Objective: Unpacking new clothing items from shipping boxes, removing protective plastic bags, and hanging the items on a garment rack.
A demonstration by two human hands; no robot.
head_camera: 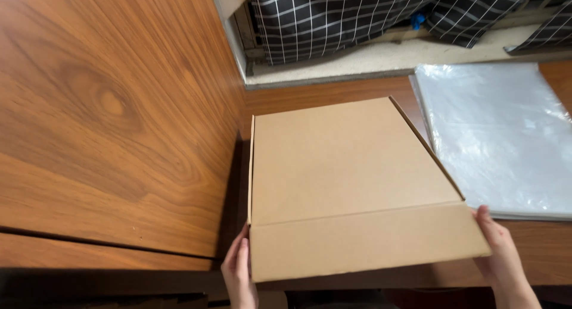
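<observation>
Flat cardboard box (351, 184), held at both near corners.
Lies on the wooden bench (333, 91), near edge; left hand (238, 273) and right hand (500, 255) grip its front flap with closed fingers. Clear plastic sheets (500, 136) right. Flap-folding step underway.

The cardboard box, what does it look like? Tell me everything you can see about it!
The box is flat, plain brown cardboard, closed, with a wide lid on top and a front flap folded down toward the person. Thin side edges show at the left and right. It lies on a wooden table, next to a wooden wall and beside a stack of clear plastic bags. The left hand holds its front left corner, the right hand its front right corner.
</observation>
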